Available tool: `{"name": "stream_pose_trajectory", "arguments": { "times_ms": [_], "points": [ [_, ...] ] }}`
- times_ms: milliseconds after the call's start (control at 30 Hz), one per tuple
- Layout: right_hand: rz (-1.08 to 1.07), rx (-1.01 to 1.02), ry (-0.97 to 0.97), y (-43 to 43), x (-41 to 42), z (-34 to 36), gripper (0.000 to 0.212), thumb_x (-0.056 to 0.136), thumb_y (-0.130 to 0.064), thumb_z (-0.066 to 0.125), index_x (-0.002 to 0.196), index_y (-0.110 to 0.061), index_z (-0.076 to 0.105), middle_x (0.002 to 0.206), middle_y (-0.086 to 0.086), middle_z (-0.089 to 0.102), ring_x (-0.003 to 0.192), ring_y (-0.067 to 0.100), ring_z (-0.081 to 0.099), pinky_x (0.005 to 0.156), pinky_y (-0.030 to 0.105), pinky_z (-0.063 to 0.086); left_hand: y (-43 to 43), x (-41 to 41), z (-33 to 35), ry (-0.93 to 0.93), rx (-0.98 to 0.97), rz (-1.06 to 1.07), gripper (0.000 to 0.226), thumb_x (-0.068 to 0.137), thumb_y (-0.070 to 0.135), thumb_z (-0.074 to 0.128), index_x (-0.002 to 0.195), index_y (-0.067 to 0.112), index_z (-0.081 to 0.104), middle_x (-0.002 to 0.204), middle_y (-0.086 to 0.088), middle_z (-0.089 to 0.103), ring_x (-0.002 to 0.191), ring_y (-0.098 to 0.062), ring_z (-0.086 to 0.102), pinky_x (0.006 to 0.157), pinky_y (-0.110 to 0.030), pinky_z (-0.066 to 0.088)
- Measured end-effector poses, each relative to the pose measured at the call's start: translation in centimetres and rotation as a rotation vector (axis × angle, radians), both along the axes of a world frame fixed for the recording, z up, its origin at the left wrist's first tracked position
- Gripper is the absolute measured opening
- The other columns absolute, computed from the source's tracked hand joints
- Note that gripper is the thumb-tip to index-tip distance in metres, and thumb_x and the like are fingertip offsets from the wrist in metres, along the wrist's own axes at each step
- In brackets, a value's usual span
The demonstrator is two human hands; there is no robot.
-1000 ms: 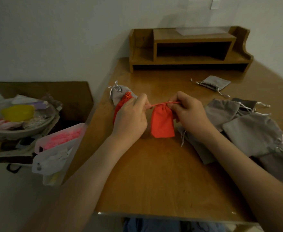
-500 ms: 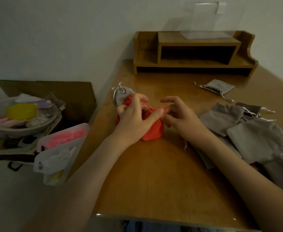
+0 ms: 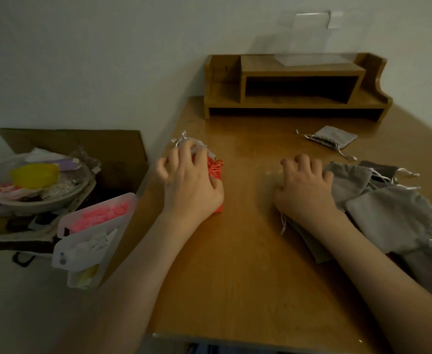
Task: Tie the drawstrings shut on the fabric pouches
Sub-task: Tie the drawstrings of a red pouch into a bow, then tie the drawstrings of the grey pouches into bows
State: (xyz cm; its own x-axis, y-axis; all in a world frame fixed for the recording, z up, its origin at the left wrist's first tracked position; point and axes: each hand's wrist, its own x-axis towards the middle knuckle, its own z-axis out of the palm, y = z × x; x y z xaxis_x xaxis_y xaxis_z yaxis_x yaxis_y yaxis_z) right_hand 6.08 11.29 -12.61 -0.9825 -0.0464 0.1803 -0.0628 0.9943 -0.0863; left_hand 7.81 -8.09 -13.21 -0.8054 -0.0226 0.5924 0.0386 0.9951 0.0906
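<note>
The red pouch lies on the table beneath the left grip, showing only along that grip's thumb side; its red drawstring sits bunched in a knot at the pouch's gathered mouth, just beyond the thumb. The left grip is spread, palm down, its fingers fanned and relaxed over the pouch, pinching nothing; its fingertips reach a grey pouch lying just beyond, whose white cords stick up past the fingers.

The right grip rests well apart from the left one, knuckles up, fingers loosely curled with the tips hidden; nothing shows pinched in it. It touches the near edge of a heap of grey pouches that spreads away on its outer side, overlapping one another, with white cords trailing from their mouths; one flat pouch of the heap runs under its wrist. Beyond the right grip, apart from the heap, a single grey pouch lies alone with its mouth drawn in.

Farther beyond both grips a wooden desk shelf stands at the table's back edge against the wall. Off the table, outward of the left grip, sit a cardboard box, a bowl holding a yellow thing, and plastic packets, one with pink contents.
</note>
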Motion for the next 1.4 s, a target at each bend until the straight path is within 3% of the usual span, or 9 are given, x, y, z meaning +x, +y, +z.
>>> {"name": "stream_pose_trajectory", "arguments": {
  "times_ms": [133,300,600,800,867,933,1067,1233,1400],
  "points": [
    [-0.043,0.065,-0.099,0.5,-0.2,0.2,0.051,0.093,-0.033,0.045,0.139,-0.016,0.034,0.141,0.011,0.035,0.132,0.031,0.031,0.106,0.045,0.029,0.7,0.2,0.2,0.048,0.057,-0.118,0.039,0.075,0.032,0.051,0.112,0.02,0.055,0.138,-0.008,0.042,0.124,-0.025,0.036,0.1,-0.044,0.021],
    [0.007,0.07,-0.113,0.5,-0.4,0.1,0.047,0.093,-0.023,0.049,0.138,-0.015,0.038,0.137,0.011,0.038,0.128,0.03,0.035,0.103,0.044,0.032,1.4,0.7,0.5,0.08,0.026,-0.388,0.021,0.081,0.03,0.052,0.098,0.024,0.064,0.111,0.007,0.062,0.108,-0.015,0.051,0.095,-0.036,0.018],
    [0.144,-0.328,0.141,0.3,0.2,0.8,0.05,0.084,0.011,0.055,0.128,-0.01,0.048,0.146,0.01,0.027,0.125,0.028,0.043,0.096,0.032,0.046,1.9,0.6,-0.5,0.012,0.051,-0.581,0.018,0.086,0.024,0.05,0.088,0.024,0.068,0.073,0.013,0.062,0.086,-0.005,0.051,0.093,-0.03,0.014],
    [0.665,-0.546,0.382,-1.1,0.5,0.9,0.031,0.088,0.005,0.056,0.117,-0.007,0.056,0.123,0.008,0.047,0.097,0.003,0.05,0.085,0.011,0.046,2.7,0.4,0.1,-0.352,0.495,-0.443,0.064,0.099,0.056,0.015,0.081,0.026,0.068,0.083,0.009,0.063,0.095,0.024,0.035,0.096,-0.029,0.014],
    [0.794,-0.607,0.296,-1.5,0.8,0.8,0.034,0.087,0.008,0.057,0.117,-0.007,0.055,0.119,0.003,0.047,0.094,0.004,0.053,0.084,0.014,0.048,2.6,-0.3,-0.3,-0.441,0.768,-0.359,0.092,0.084,0.077,0.001,0.092,0.02,0.073,0.094,0.002,0.068,0.115,0.01,0.037,0.106,-0.032,0.016],
    [0.846,-0.68,0.206,-1.8,1.1,0.7,0.037,0.086,0.009,0.058,0.117,-0.009,0.054,0.115,0.002,0.048,0.095,0.004,0.055,0.083,0.015,0.048,2.3,-1.3,-0.6,-0.493,0.89,-0.259,0.087,0.078,0.082,0.008,0.097,0.026,0.071,0.104,-0.004,0.068,0.122,-0.02,0.045,0.109,-0.042,0.027],
    [0.784,-0.847,0.066,-1.7,1.2,0.9,0.043,0.084,0.003,0.065,0.117,-0.02,0.048,0.115,-0.002,0.051,0.095,0.004,0.058,0.081,0.017,0.052,2.2,-1.3,-0.2,-0.492,1.017,-0.383,0.038,0.077,0.06,0.046,0.088,0.032,0.069,0.092,-0.002,0.071,0.1,-0.02,0.062,0.093,-0.049,0.046],
    [0.455,-1.068,0.058,-1.6,0.7,1.2,0.049,0.087,-0.022,0.065,0.129,-0.029,0.04,0.114,-0.018,0.05,0.087,0.0,0.058,0.07,0.017,0.052,2.3,-0.4,-0.3,-0.337,0.858,-0.476,0.025,0.095,0.03,0.052,0.071,0.024,0.055,0.063,0.005,0.056,0.068,-0.013,0.055,0.076,-0.043,0.043],
    [0.201,-1.253,-0.17,-0.1,-0.2,1.4,0.042,0.099,-0.03,0.048,0.139,-0.034,0.038,0.112,-0.013,0.054,0.077,0.008,0.056,0.057,0.019,0.044,2.4,-0.1,0.2,-0.198,0.764,-0.496,0.025,0.086,0.038,0.049,0.062,0.032,0.045,0.061,0.012,0.046,0.067,-0.007,0.047,0.087,-0.05,0.037]
  ]
}}
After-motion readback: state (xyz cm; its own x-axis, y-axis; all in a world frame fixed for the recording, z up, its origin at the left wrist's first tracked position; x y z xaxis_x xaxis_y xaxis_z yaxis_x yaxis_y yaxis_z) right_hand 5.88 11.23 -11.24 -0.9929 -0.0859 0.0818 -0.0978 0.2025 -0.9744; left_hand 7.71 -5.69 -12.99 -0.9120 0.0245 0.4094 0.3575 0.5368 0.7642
